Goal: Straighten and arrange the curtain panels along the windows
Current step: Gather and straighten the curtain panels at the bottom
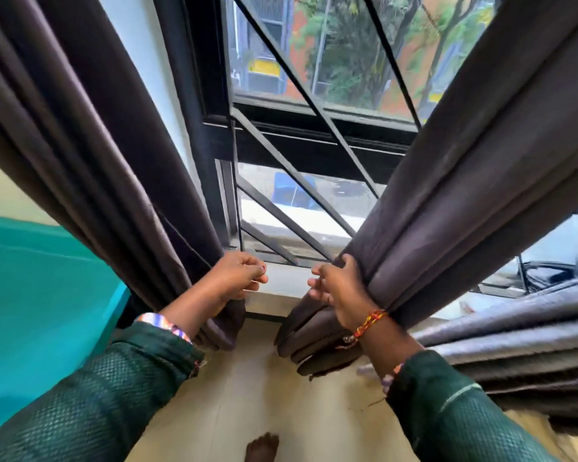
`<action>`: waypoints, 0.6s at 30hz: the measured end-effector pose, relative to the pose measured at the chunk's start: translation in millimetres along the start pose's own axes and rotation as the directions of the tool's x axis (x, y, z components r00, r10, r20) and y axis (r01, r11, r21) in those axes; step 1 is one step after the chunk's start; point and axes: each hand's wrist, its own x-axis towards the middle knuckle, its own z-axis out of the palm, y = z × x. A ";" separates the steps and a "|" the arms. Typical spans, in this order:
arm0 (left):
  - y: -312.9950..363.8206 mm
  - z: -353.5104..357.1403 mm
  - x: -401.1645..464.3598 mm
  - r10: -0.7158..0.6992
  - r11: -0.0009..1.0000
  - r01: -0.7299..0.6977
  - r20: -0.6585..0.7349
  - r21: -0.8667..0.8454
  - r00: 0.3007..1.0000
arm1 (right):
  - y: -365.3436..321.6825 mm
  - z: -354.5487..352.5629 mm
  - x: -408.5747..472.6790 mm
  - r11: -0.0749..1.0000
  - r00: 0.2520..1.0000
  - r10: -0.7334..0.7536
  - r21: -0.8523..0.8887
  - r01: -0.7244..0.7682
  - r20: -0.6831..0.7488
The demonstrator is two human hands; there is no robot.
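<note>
Starting left of the window (314,135): a teal surface (40,295) sits low, and beside it the left curtain panel (90,145) hangs in deep dark folds down to the floor (247,378). The left hand (237,278) has that panel by its inner edge, fingers (252,278) curled round the hem right where it meets the window frame. Between the hands the glass and its slanted black grille (281,168) stand uncovered, with the sill just below. Over on the window's right side, the right hand (337,288) clutches the right curtain panel (464,178), fingers wrapped into a bunched fold, a braided thread at the wrist. Further right, more grey fabric (514,345) lies piled.

This cloth looks thick and soft, fairly heavy, the sort that droops and gathers rather than slides. Gripping the inner edge at about sill height seems right; a higher hold would likely steer the pleats better. Pulled unevenly, the folds could bunch at the floor.
</note>
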 end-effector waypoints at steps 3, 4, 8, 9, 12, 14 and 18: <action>1.4 21.1 2.9 -0.027 0.999 0.027 0.000 -0.017 1.000 | 1.7 -36.7 7.5 0.998 0.996 0.008 0.070 -0.002 -0.088; 1.7 28.4 3.9 -0.040 0.999 0.040 -0.004 -0.021 0.999 | 2.3 -50.8 8.8 0.997 0.992 -0.007 0.079 0.016 -0.123; -0.6 60.9 6.6 -0.081 0.995 0.079 -0.023 -0.054 0.996 | 3.4 -112.1 15.4 0.985 0.963 -0.043 0.153 0.086 -0.265; -1.7 68.8 7.1 -0.082 0.994 0.080 -0.030 -0.069 0.996 | 4.8 -125.4 18.6 0.982 0.955 -0.035 0.166 0.087 -0.295; -2.4 91.8 11.7 -0.066 0.993 0.060 -0.050 -0.097 0.997 | 13.1 -157.0 36.4 0.985 0.938 -0.005 0.162 0.065 -0.347; -2.8 107.1 19.1 -0.057 0.994 0.052 -0.052 -0.096 0.997 | 19.7 -165.6 50.7 0.990 0.950 0.017 0.138 0.027 -0.312; -12.1 129.7 47.6 -0.049 0.993 0.042 -0.055 -0.110 0.997 | 28.7 -163.2 85.3 0.996 0.976 0.018 0.085 0.001 -0.219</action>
